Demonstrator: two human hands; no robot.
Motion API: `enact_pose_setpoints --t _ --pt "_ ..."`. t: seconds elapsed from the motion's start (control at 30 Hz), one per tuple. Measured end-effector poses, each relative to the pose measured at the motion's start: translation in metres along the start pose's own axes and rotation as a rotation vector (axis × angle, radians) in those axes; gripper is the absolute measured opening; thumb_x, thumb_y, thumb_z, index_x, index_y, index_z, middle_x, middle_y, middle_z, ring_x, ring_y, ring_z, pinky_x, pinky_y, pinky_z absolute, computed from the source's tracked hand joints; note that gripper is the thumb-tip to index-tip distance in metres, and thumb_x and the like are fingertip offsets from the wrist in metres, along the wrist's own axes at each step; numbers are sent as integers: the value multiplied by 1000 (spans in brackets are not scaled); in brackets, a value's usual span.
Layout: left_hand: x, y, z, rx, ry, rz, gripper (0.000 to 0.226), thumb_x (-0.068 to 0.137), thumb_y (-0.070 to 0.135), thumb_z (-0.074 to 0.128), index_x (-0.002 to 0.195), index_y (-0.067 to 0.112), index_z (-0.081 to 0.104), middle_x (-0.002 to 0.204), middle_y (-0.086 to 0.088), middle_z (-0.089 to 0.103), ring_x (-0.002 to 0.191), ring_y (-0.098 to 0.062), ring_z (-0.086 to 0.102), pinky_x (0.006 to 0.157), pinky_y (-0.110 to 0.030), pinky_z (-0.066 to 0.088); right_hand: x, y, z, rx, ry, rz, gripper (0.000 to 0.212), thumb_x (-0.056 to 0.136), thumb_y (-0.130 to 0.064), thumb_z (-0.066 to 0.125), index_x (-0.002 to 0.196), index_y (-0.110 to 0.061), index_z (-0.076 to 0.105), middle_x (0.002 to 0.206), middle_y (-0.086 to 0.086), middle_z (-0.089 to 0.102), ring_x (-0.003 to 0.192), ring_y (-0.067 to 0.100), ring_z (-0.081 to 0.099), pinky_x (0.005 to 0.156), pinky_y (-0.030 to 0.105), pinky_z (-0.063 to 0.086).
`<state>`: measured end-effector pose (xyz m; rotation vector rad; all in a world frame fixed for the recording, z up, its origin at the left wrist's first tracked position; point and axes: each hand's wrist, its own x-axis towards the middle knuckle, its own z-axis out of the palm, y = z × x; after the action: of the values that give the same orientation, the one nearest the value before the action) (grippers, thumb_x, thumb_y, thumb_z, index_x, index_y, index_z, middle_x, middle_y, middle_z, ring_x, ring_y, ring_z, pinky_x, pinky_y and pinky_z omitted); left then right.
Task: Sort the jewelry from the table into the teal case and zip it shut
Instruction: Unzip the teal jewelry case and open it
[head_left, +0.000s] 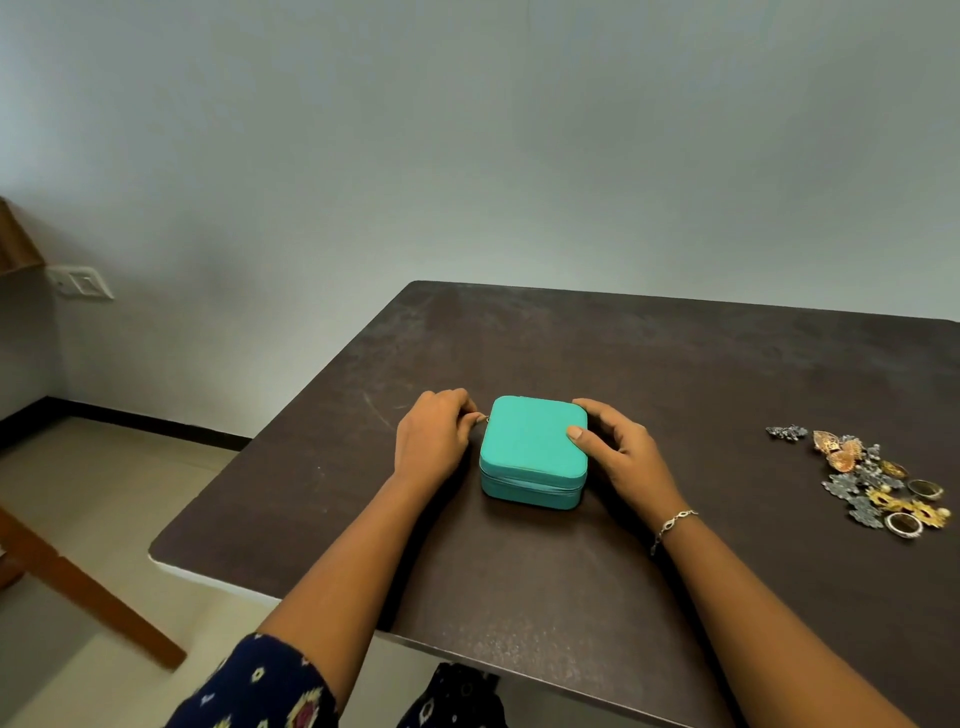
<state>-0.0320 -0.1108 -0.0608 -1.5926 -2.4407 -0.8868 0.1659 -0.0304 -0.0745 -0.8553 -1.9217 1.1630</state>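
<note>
Left hand (431, 439) curled, pinching; right hand (621, 449) cupped, gripping.

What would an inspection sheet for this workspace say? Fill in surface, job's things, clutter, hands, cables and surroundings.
Surface: dark brown table, scuffed.
Job's things: teal case closed, lid down; jewelry pile lies loose at the table's right, apart from the case.
Clutter: nothing seen.
Hands: left hand pinches the zip pull at the case's far left corner; right hand holds the case's right side, thumb on the lid.
Cables: nothing seen.
Surroundings: grey wall, switch plate, wooden leg at left, pale floor.
</note>
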Motion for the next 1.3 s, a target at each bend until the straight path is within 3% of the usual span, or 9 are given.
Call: enact_pose_setpoints --t 0.37,0.53,0.63,0.73,0.83,0.93,1.1,1.2,1.3 --pt "25 13 17 -193 -152 -20 14 88 18 51 89 17 65 94 -1 67 81 -19 58 68 -31 44 1 5 1 -7 -3 -5 37 86 -29 61 122 -22 55 117 -5 62 110 9 56 95 33 47" --pt "20 10 17 -408 -155 -77 22 93 17 47 106 17 66 106 -2 66 94 -15 58 85 -33 48 0 3 0 -24 -6 -7 39 86 -31 61 123 -21 55 119 -5 62 111 9 56 97 34 46" --pt "1 11 7 -696 -153 -183 35 98 34 36 120 16 57 113 0 62 100 -11 57 95 -34 45 -1 1 1 -39 -18 -12 41 87 -33 58 127 -20 53 123 -5 59 111 7 54 96 28 45" --pt "-23 6 2 -799 -267 -141 58 89 56 41 135 21 41 132 6 49 123 -9 45 105 -29 35 -2 -2 -1 34 -46 9 50 87 -40 55 132 -21 46 132 -5 52 120 8 48 98 22 39" --pt "-35 5 -3 -747 -425 -48 98 59 63 61 143 31 20 136 17 34 128 -4 33 107 -26 29 -4 -3 -7 90 -162 -8 68 74 -53 61 134 -33 35 142 -9 39 130 4 36 106 25 32" --pt "-36 7 -6 -604 -483 28 89 49 63 69 122 63 19 127 29 38 125 -6 36 104 -31 34 -9 -5 -13 34 -308 -42 79 61 -53 67 129 -47 29 144 -13 30 130 0 32 106 19 29" --pt "-37 9 -5 -549 -442 54 96 49 65 68 131 52 20 125 28 39 123 -7 34 105 -31 32 -11 -5 -13 -59 -340 -79 77 67 -27 78 129 -39 34 144 -13 23 131 3 27 95 -2 27" --pt "-39 11 -7 -544 -446 47 93 49 65 68 126 55 18 119 34 37 120 -5 35 103 -29 33 -11 -4 -13 -57 -312 -90 73 71 -16 77 130 -33 38 143 -11 27 131 4 30 95 -1 29" --pt "-38 9 -7 -553 -435 36 90 49 62 72 122 60 20 120 32 40 122 -7 38 105 -33 35 -11 -5 -13 -40 -268 -97 70 66 -26 81 125 -35 45 140 -11 35 128 4 37 96 7 36"
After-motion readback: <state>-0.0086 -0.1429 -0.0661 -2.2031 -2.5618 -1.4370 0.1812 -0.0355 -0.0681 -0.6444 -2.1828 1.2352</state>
